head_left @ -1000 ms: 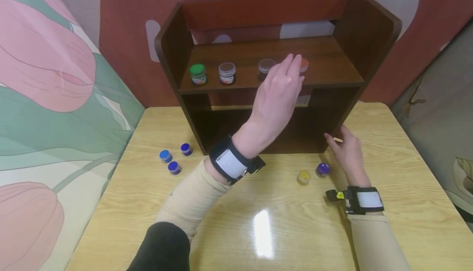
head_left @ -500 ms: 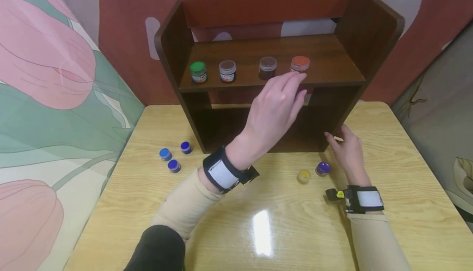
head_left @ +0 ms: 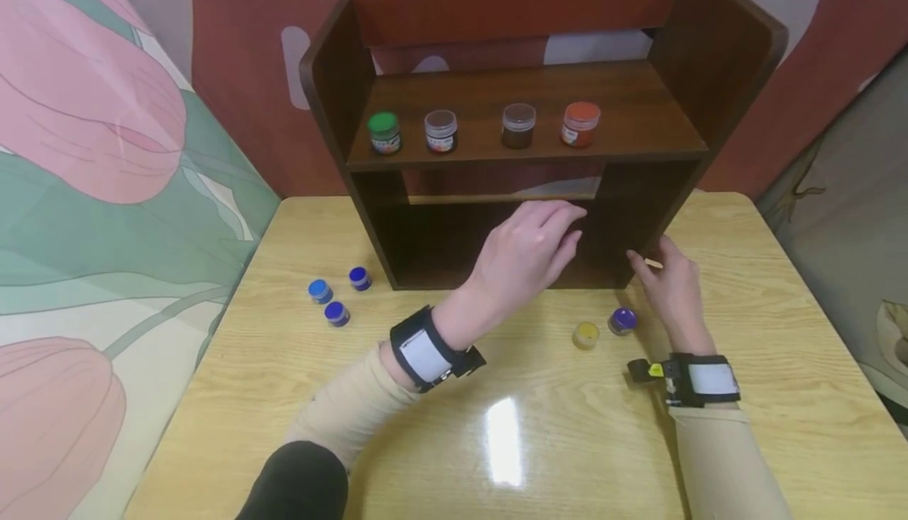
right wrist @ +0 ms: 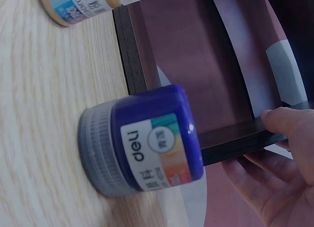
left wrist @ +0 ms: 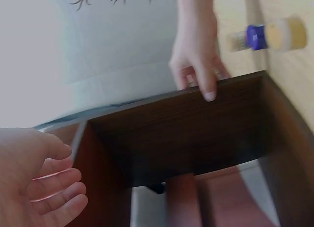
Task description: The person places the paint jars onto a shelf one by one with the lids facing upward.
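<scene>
Orange-red paint jar (head_left: 581, 126) stood upright near the front of the upper shelf (head_left: 525, 79). Below it, the left grip (head_left: 521, 256) was empty, fingers loosely bent; the right grip (head_left: 670, 287) pinched the side panel (head_left: 716, 63), and bracing it firmly likely helped steady placement.

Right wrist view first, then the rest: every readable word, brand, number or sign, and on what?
"deli": purple jar; its Chinese characters are too blurred to quote surely.
"水粉": yellow jar, cut by the frame; Latin letters beside it look like "GOUACHE", blurred.
Shelf jars: labels too small.
No number readable.
</scene>
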Motion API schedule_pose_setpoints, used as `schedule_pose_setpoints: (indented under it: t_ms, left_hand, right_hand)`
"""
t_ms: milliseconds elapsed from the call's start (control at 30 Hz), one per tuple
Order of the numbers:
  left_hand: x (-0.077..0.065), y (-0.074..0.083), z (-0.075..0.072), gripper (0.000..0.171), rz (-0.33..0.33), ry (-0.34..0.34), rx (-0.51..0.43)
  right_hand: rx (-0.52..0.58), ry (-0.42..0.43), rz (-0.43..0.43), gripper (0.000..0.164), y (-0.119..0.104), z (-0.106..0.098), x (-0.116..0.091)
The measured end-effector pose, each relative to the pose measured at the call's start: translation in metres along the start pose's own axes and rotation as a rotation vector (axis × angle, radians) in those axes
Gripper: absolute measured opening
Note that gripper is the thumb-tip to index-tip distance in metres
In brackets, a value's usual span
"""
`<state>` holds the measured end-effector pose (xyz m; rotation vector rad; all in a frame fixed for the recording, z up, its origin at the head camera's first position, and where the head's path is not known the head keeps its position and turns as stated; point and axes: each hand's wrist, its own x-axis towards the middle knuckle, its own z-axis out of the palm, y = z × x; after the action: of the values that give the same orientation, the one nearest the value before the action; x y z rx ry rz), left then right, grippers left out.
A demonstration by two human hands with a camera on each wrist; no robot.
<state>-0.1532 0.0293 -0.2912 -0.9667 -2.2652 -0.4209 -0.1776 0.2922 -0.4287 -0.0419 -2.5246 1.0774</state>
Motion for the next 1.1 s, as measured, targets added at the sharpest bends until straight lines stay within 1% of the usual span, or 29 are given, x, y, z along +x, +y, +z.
schedule_pose_setpoints:
  t_ms: [167, 233, 433, 600, 767, 967, 1100]
  left_hand:
    - [-0.012, 0.000, 0.015, 0.027, -0.022, -0.063, -0.045]
    - [-0.016, 0.000, 0.020, 0.027, -0.033, -0.077, -0.071]
    - [-0.030, 0.002, 0.035, 0.028, -0.061, -0.141, -0.114]
    - [-0.043, 0.004, 0.048, 0.034, -0.065, -0.223, -0.106]
    - [-0.055, 0.007, 0.062, 0.038, -0.077, -0.309, -0.133]
    - [-0.065, 0.011, 0.074, 0.041, -0.102, -0.381, -0.165]
    - [-0.071, 0.014, 0.081, 0.046, -0.124, -0.452, -0.178]
  right_hand:
    - [-0.009, 0.014, -0.008, 0.032, 0.000, -0.001, 0.001]
    - [-0.013, 0.017, -0.009, 0.032, 0.000, 0.000, 0.001]
    - [-0.003, 0.000, -0.002, 0.035, -0.002, -0.001, 0.001]
    - [0.002, -0.016, 0.011, 0.037, -0.003, -0.002, 0.000]
    - [-0.004, -0.027, 0.020, 0.038, -0.003, -0.002, 0.000]
    - [-0.003, -0.030, 0.020, 0.039, -0.003, -0.002, 0.000]
    - [0.000, -0.015, 0.011, 0.037, -0.003, 0.000, 0.001]
